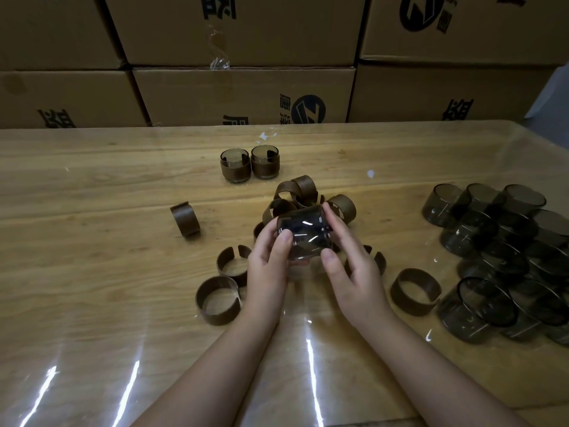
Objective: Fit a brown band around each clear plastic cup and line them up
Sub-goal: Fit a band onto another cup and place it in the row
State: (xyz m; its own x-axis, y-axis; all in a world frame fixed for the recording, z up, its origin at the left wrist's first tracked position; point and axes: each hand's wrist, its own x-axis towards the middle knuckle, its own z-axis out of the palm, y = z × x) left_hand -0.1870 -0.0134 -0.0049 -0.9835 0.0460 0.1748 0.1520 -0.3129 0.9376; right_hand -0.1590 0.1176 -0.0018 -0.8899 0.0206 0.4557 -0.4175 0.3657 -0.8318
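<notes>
Plastic cup (pixel 304 234) is gripped on its side by left hand (pixel 268 266) and right hand (pixel 351 266), fingers curled round it, above the loose brown bands (pixel 303 184). One band is best spread, slid to mid-wall, and the cup stood beside the two banded cups (pixel 235 171).

— What stands behind the table (pixel 92 241)?
— Cardboard boxes (pixel 243 97), stacked in rows along its far edge, with dark printed marks. A strip of clear tape (pixel 219 61) hangs loose on a middle one.
— And on the table?
— A clear sheet (pixel 312 365) covers the wood and throws back streaks of light near the front edge. A white scrap (pixel 267 135) lies by the far edge.
</notes>
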